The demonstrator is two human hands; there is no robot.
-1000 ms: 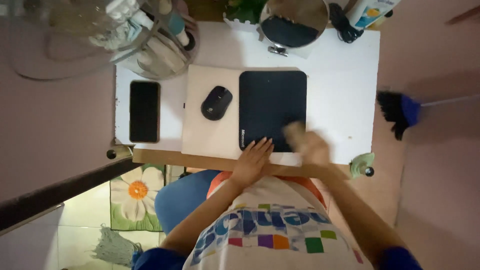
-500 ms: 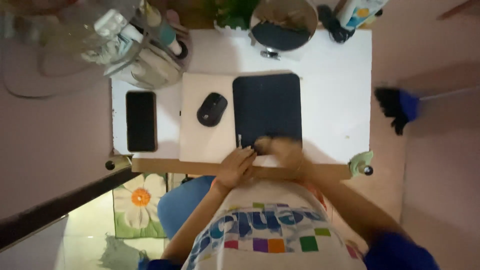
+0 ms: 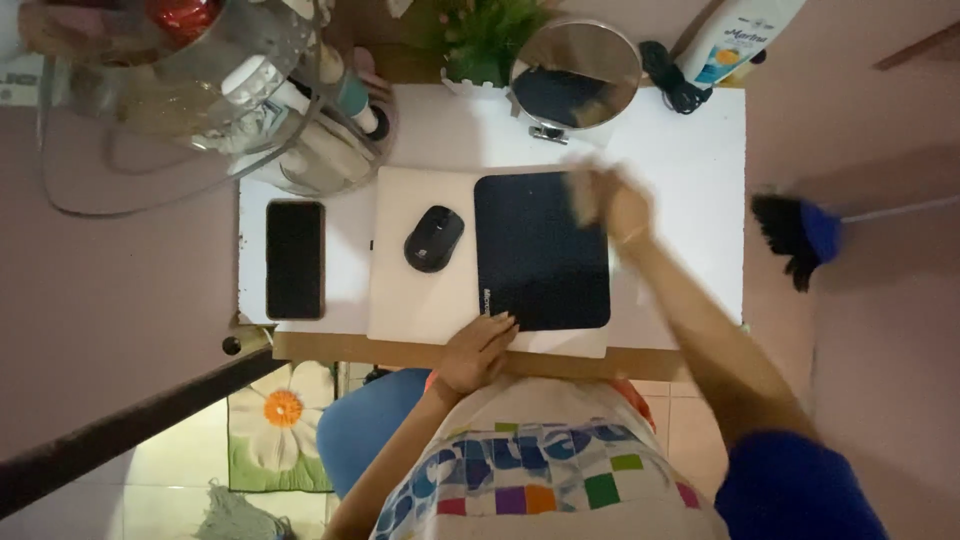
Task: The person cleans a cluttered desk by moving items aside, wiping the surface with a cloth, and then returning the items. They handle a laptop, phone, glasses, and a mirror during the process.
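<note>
the dark navy mouse pad (image 3: 541,250) is a rounded rectangle with a faint pale mark at its near left corner. it lies flat on a closed pale laptop (image 3: 420,300), covering the laptop's right part, with its right edge running close to the laptop's right edge. the left hand (image 3: 478,350) rests at the near left corner of the mouse pad, fingers together and laid flat, tips touching the pad's near edge. the right hand (image 3: 608,200) is at the far right corner of the pad, blurred; it seems to hold something pale against the pad, but whether the fingers are closed on it cannot be told.

a black computer mouse (image 3: 433,238) sits on the laptop just left of the pad, not touching it. a black phone (image 3: 295,259) lies face up on the white tabletop (image 3: 690,200), left of the laptop and apart from it. right of the pad the tabletop is bare as far as its right edge. at the far edge stand a round mirror (image 3: 575,72), a small green plant (image 3: 480,40) and a white bottle (image 3: 735,35); a clear organiser (image 3: 250,100) crowds the far left corner. the near edge of the table is a brown strip (image 3: 330,347).
</note>
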